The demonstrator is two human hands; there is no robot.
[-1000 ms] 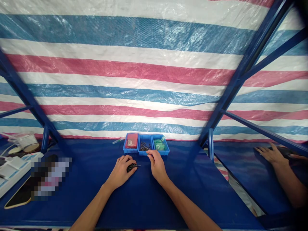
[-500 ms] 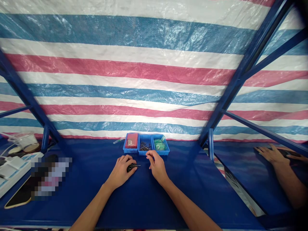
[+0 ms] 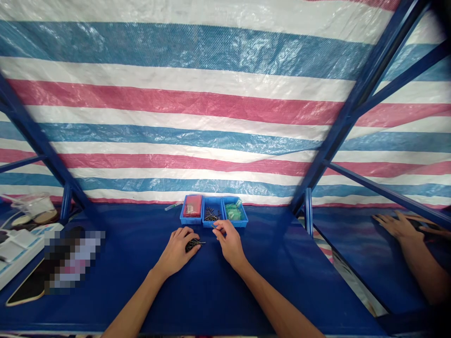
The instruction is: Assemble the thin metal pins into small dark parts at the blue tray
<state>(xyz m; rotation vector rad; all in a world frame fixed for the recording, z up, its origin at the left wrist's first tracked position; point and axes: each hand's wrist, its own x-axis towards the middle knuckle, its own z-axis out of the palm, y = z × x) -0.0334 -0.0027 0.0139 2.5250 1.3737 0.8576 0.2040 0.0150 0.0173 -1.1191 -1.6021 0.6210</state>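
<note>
Person's hands and small dark fasteners at a table. The left hand's (image 3: 178, 249) thumb and index finger curl around a bundle of thin dark screws (image 3: 192, 244), which rests at the tabletop (image 3: 211, 295) with a few shanks protruding to the right. The right hand's (image 3: 231, 244) thumb and fingertips are drawn narrowly together just beside the near wall of the middle bin (image 3: 212, 225); whether a piece lies between them cannot be told. Judged by appearance, each screw is light, stiff and not fragile, its slim shank apt to roll or slip; a pinch of thumb and fingertip at mid-shank suits a single one, a cupped palm the bundle. Loose screws (image 3: 210, 215) lie in the middle bin. The left bin (image 3: 191, 220) holds red packets (image 3: 192, 205); the right bin (image 3: 240, 224), green bags (image 3: 233, 212). A power strip (image 3: 26, 257) lies at far left of the scene. Beyond the frame post (image 3: 338, 119) on the right, a co-worker's hand (image 3: 400, 226) is visible. A striped sheet (image 3: 197, 108) forms the far background.
</note>
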